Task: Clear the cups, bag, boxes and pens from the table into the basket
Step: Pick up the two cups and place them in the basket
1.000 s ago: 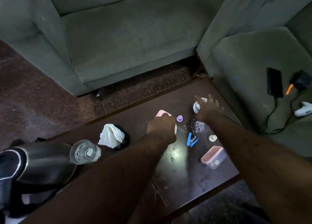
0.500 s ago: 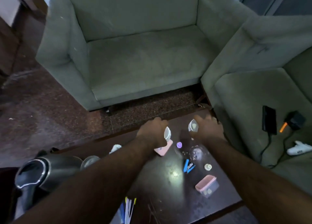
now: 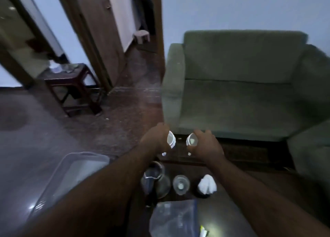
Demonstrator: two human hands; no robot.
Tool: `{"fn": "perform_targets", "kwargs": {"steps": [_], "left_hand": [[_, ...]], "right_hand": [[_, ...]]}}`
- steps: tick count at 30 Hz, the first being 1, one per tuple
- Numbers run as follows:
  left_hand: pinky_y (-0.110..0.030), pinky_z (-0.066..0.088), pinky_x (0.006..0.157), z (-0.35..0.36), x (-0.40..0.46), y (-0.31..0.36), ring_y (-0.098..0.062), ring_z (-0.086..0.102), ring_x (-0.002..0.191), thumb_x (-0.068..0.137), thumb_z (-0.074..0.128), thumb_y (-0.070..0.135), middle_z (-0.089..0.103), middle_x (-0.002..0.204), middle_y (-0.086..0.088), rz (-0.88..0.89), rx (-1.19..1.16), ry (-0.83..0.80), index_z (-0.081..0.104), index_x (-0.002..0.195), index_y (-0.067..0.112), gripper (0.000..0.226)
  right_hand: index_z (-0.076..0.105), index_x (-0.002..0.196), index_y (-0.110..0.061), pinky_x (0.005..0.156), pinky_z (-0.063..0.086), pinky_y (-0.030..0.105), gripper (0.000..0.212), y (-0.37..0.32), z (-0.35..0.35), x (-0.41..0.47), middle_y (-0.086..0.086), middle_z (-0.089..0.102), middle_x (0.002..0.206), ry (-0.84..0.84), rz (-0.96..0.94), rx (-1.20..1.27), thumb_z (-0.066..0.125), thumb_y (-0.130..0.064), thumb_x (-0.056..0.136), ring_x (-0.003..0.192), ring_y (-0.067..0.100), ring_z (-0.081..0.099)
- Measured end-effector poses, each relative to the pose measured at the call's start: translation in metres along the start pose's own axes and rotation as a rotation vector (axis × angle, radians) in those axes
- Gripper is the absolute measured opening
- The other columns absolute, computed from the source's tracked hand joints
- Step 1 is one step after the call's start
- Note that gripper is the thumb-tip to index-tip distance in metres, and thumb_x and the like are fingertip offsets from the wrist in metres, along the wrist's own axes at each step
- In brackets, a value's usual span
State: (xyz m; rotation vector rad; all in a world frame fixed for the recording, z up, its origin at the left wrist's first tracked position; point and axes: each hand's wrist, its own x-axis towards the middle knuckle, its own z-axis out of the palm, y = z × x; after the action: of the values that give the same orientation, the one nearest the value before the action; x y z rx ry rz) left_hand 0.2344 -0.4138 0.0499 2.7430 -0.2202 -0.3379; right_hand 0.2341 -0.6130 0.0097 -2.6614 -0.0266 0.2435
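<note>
My left hand (image 3: pixel 155 140) grips a small white cup (image 3: pixel 171 139), held on its side above the table's far edge. My right hand (image 3: pixel 207 144) grips a second white cup (image 3: pixel 191 141) the same way, a short gap from the first. A clear plastic basket (image 3: pixel 71 172) stands on the floor to the left, below my left forearm. A clear plastic bag (image 3: pixel 174 217) lies on the dark table (image 3: pixel 235 201) near me. The tips of some pens (image 3: pixel 203 231) show at the bottom edge. The boxes are out of view.
A steel kettle (image 3: pixel 155 181), a glass (image 3: pixel 180 184) and a white cloth in a dark holder (image 3: pixel 207 185) stand on the table below my hands. A green armchair (image 3: pixel 241 93) faces the table. A dark stool (image 3: pixel 71 86) and a doorway are at the left.
Both hands have lifted the two white cups off the table and carried them left. The view has swung up and left, so the basket and the doorway now show.
</note>
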Motion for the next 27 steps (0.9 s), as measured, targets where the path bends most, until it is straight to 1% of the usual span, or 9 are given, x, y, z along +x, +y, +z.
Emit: {"fn": "perform_targets", "kwargs": {"steps": [3, 5, 8, 10, 12, 14, 17, 21, 27], "left_hand": [[-0.031, 0.043, 0.067, -0.028, -0.041, -0.098, -0.029, 0.060, 0.093, 0.057, 0.078, 0.015, 0.061, 0.107, -0.010, -0.137, 0.031, 0.121, 0.053, 0.097, 0.011, 0.048], [-0.031, 0.038, 0.068, -0.036, -0.072, -0.158, -0.031, 0.058, 0.099, 0.059, 0.079, 0.020, 0.060, 0.111, -0.011, -0.207, 0.098, 0.140, 0.055, 0.105, 0.009, 0.053], [-0.035, 0.049, 0.080, -0.037, -0.124, -0.249, -0.032, 0.058, 0.104, 0.059, 0.078, 0.017, 0.060, 0.116, -0.014, -0.321, 0.100, 0.099, 0.056, 0.110, 0.009, 0.057], [-0.036, 0.050, 0.085, -0.029, -0.157, -0.295, -0.031, 0.058, 0.106, 0.057, 0.078, 0.015, 0.060, 0.118, -0.012, -0.380, 0.092, 0.094, 0.057, 0.110, 0.010, 0.057], [-0.029, 0.045, 0.078, -0.014, -0.189, -0.332, -0.028, 0.057, 0.108, 0.059, 0.080, 0.015, 0.059, 0.119, -0.008, -0.437, 0.051, 0.078, 0.057, 0.111, 0.011, 0.057], [-0.026, 0.038, 0.071, 0.006, -0.213, -0.359, -0.027, 0.058, 0.105, 0.060, 0.079, 0.014, 0.057, 0.118, -0.006, -0.498, 0.004, 0.070, 0.056, 0.110, 0.013, 0.055], [-0.029, 0.044, 0.079, 0.037, -0.234, -0.384, -0.028, 0.056, 0.107, 0.060, 0.079, 0.014, 0.055, 0.120, -0.008, -0.510, -0.043, 0.028, 0.055, 0.114, 0.013, 0.059], [-0.036, 0.050, 0.090, 0.076, -0.243, -0.399, -0.031, 0.057, 0.107, 0.062, 0.081, 0.013, 0.051, 0.124, -0.009, -0.512, -0.095, -0.003, 0.056, 0.122, 0.015, 0.066], [-0.042, 0.052, 0.092, 0.118, -0.246, -0.408, -0.031, 0.057, 0.109, 0.064, 0.083, 0.017, 0.049, 0.126, -0.007, -0.511, -0.083, -0.058, 0.054, 0.125, 0.019, 0.068]], "right_hand": [[0.052, 0.104, -0.029, 0.076, 0.050, 0.039, 0.060, -0.096, 0.050, 0.003, 0.007, 0.050, 0.104, -0.050, -0.122, 0.071, 0.060, -0.063, 0.055, 0.096, 0.034, 0.060], [0.052, 0.106, -0.030, 0.075, 0.049, 0.038, 0.056, -0.150, 0.087, -0.003, 0.004, 0.043, 0.100, -0.080, -0.188, 0.088, 0.066, -0.060, 0.060, 0.093, 0.036, 0.061], [0.054, 0.108, -0.027, 0.073, 0.047, 0.033, 0.054, -0.225, 0.151, -0.022, 0.003, 0.041, 0.100, -0.136, -0.283, 0.123, 0.072, -0.052, 0.063, 0.094, 0.035, 0.060], [0.054, 0.106, -0.028, 0.079, 0.052, 0.038, 0.054, -0.262, 0.187, -0.037, 0.006, 0.046, 0.106, -0.189, -0.303, 0.112, 0.071, -0.050, 0.060, 0.100, 0.033, 0.058], [0.053, 0.115, -0.032, 0.082, 0.052, 0.038, 0.061, -0.292, 0.223, -0.054, 0.007, 0.048, 0.118, -0.259, -0.316, 0.066, 0.070, -0.051, 0.060, 0.107, 0.033, 0.058], [0.047, 0.128, -0.035, 0.085, 0.051, 0.039, 0.070, -0.309, 0.257, -0.069, 0.005, 0.044, 0.131, -0.310, -0.333, -0.009, 0.069, -0.053, 0.063, 0.115, 0.031, 0.055], [0.041, 0.135, -0.036, 0.085, 0.051, 0.039, 0.075, -0.317, 0.302, -0.092, 0.004, 0.041, 0.132, -0.341, -0.348, -0.094, 0.068, -0.056, 0.068, 0.115, 0.029, 0.055], [0.041, 0.131, -0.034, 0.082, 0.051, 0.038, 0.067, -0.311, 0.349, -0.112, 0.004, 0.045, 0.125, -0.373, -0.319, -0.146, 0.064, -0.057, 0.072, 0.110, 0.029, 0.056], [0.050, 0.115, -0.021, 0.078, 0.048, 0.038, 0.072, -0.299, 0.390, -0.125, 0.003, 0.056, 0.113, -0.280, -0.377, -0.298, 0.055, -0.077, 0.069, 0.105, 0.027, 0.058]]}}
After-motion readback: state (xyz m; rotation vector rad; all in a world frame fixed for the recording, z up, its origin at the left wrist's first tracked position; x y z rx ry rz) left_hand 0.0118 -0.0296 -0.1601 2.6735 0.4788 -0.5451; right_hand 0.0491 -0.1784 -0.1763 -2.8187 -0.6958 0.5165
